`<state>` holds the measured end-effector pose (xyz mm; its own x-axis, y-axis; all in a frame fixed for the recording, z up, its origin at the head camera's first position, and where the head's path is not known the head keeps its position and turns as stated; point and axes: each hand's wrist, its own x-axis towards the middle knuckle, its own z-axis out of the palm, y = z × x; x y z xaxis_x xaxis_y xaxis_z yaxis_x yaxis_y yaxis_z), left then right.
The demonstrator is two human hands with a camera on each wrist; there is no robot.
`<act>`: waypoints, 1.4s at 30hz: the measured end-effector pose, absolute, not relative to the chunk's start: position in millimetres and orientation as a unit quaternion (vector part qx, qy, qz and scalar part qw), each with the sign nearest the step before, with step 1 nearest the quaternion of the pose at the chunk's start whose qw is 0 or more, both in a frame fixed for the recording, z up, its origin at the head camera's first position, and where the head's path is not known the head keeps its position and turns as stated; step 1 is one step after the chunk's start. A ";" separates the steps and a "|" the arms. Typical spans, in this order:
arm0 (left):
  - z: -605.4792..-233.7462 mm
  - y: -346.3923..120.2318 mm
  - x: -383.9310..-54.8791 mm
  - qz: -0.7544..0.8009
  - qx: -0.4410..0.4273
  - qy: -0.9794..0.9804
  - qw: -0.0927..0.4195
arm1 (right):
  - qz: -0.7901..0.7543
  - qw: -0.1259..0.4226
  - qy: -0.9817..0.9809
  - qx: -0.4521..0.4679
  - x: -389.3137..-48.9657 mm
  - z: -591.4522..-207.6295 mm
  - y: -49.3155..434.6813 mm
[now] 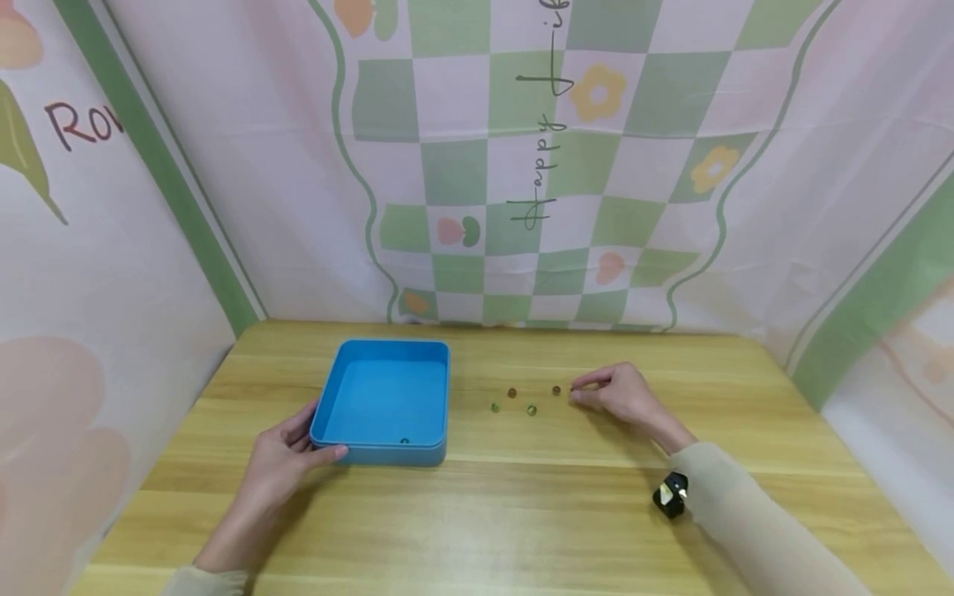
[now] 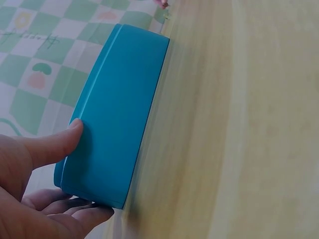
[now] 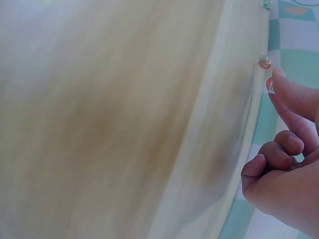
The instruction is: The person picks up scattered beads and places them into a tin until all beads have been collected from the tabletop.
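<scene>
A square blue open-topped box (image 1: 383, 401) sits left of the middle of the table. My left hand (image 1: 276, 463) holds its near left corner, thumb (image 2: 70, 139) against the front wall and the other fingers along the left side. One small glass marble (image 1: 405, 441) lies inside, by the near wall. To the right of the box, my right hand (image 1: 626, 396) pinches a marble (image 3: 270, 85) between thumb and forefinger, its other fingers curled in. Just beyond those fingertips is a reddish-brown marble (image 1: 556, 390).
More loose marbles lie between box and right hand: a red-brown one (image 1: 512, 393) and two greenish ones, the nearer a green marble (image 1: 532, 410). The wooden table (image 1: 492, 530) ends at a patterned cloth (image 1: 522, 273) behind. A black device (image 1: 672, 495) sits at the right wrist.
</scene>
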<state>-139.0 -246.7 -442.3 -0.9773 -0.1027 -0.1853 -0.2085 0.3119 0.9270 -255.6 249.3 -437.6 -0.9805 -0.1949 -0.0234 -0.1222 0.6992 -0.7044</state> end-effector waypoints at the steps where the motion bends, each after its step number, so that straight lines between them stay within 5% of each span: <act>1: -442.5 -246.6 -139.2 0.579 -0.096 0.808 0.045 | -0.382 0.049 0.919 -0.084 -255.7 -436.7 248.2; 42: -441.9 -246.6 -139.7 0.576 -0.092 0.811 0.044 | -0.523 0.092 0.842 -0.100 -259.9 -413.6 140.8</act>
<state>-139.7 -246.6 -441.9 -0.9793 -0.0976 -0.1773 -0.1996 0.3188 0.9266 -259.9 140.8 -413.6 -0.9629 -0.2651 -0.0499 -0.0728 0.4334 -0.8983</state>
